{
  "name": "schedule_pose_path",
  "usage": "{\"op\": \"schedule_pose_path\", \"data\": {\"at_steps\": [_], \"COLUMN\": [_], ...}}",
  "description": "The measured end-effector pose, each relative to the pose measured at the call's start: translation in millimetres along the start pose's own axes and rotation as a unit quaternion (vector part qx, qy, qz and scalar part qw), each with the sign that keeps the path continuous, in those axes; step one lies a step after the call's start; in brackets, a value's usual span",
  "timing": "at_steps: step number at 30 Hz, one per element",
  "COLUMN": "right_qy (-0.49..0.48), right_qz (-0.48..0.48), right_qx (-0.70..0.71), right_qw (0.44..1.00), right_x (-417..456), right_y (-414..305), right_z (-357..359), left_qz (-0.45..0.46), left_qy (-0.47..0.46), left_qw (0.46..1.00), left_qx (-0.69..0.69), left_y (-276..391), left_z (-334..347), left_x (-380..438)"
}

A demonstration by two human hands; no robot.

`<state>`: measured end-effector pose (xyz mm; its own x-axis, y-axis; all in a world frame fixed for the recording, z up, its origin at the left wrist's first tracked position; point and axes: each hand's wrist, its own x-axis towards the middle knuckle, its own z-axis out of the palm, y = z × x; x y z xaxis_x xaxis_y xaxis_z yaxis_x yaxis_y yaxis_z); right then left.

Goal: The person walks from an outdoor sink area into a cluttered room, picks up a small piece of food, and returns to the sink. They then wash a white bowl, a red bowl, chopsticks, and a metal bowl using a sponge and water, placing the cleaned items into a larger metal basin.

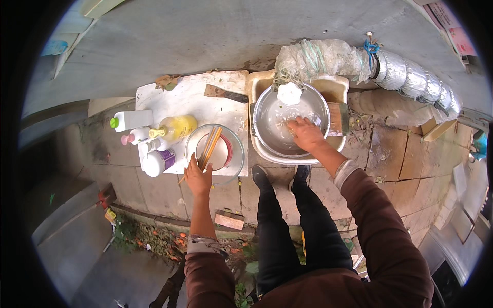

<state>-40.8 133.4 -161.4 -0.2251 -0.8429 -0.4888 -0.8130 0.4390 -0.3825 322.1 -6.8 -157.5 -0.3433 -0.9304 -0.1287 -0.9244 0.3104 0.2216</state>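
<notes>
My left hand point(198, 178) is at the near rim of a clear glass bowl point(241, 154), thumb and index finger on either side of several wooden chopsticks point(212, 148). Whether it grips them cannot be told. The chopsticks lean across a red-rimmed white bowl point(230, 154) nested in the glass one. My right hand point(307, 133) reaches into a round metal basin point(265, 133) of water, fingertips low near the surface. What lies under those fingers is hidden. The basin sits inside a stained white sink point(259, 151), below a white knob-shaped fitting point(289, 94).
Several plastic bottles, among them a yellow pump bottle point(181, 128) and a white jug point(134, 119), stand on a white board point(188, 90) at left. A dark-ended flat piece point(225, 93) lies behind. A wrapped pipe point(331, 57) overhangs the sink. A brick point(230, 220) lies on the paving.
</notes>
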Motion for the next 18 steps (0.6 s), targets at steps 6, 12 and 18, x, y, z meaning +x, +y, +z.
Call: {"op": "schedule_pose_path", "data": {"at_steps": [6,12,18], "right_qy": [0.040,0.064,0.074], "right_qz": [0.011,0.014,0.024], "right_qx": [0.046,0.072,0.097], "right_qw": [0.998,0.995,0.992], "right_x": [-14,-24,-28], "right_y": [19,35,38], "right_z": [-9,0,1], "left_qz": [-0.039,0.003,0.051], "left_qy": [-0.101,-0.089,-0.163], "left_qw": [0.994,0.996,0.985], "left_qx": [0.019,0.026,-0.009], "left_y": [4,3,27], "left_z": [-6,-30,-60], "left_x": [6,-21,-70]}}
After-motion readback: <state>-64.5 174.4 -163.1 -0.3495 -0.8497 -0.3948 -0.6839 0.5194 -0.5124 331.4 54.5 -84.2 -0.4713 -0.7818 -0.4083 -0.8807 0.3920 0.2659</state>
